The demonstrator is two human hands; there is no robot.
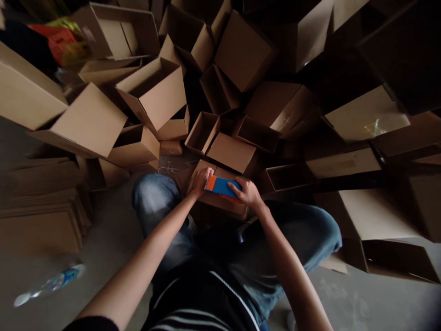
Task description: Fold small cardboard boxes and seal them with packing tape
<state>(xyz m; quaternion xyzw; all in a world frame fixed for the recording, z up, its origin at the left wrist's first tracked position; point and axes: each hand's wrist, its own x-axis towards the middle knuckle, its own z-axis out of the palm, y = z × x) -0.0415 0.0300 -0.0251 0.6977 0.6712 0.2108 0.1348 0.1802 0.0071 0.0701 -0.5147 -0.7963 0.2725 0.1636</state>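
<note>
A small cardboard box [220,202] rests between my knees, its closed top facing up. On it lies a blue and orange tool [222,186], which looks like a tape dispenser. My left hand [201,180] grips the box's left edge beside the tool's orange end, fingers curled. My right hand [248,192] is wrapped round the tool's blue right end and presses it onto the box. I sit on the floor in blue jeans, legs spread.
Several open and closed cardboard boxes [155,92] are piled all round ahead. A stack of flat cardboard [41,216] lies at left. A plastic water bottle [51,284] lies on the concrete floor at lower left. An open box [399,264] lies at right.
</note>
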